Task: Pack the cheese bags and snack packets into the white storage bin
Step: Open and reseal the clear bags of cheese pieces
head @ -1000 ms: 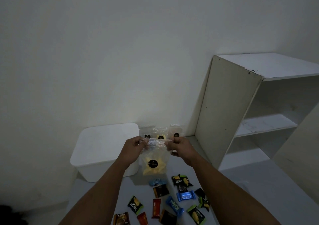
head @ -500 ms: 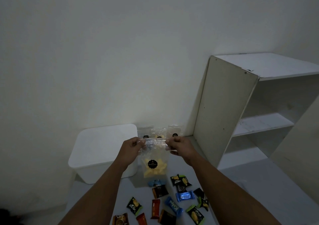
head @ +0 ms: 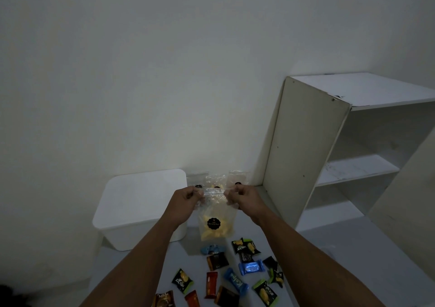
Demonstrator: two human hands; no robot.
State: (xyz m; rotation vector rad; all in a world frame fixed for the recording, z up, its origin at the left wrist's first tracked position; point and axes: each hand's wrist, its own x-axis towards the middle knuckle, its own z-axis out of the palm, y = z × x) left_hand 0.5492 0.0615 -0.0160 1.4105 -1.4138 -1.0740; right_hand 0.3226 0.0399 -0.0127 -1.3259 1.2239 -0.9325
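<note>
A clear cheese bag (head: 215, 224) with yellow pieces and a black round label hangs in the air, gripped at its top edge by both hands. My left hand (head: 186, 199) pinches the top left corner, my right hand (head: 242, 197) the top right. Behind it, three more cheese bags (head: 217, 180) lean against the wall. The white storage bin (head: 141, 209) stands to the left with its lid on. Several snack packets (head: 235, 276) lie scattered on the table in front, in black, green, blue and red wrappers.
A white open shelf unit (head: 341, 156) stands on the right against the wall, its side panel close to my right hand. The grey table surface (head: 329, 271) runs on to the right of the packets. A plain wall fills the background.
The view has shifted slightly. Both hands keep hold of the bag's top edge at about the same height, with little visible movement.
</note>
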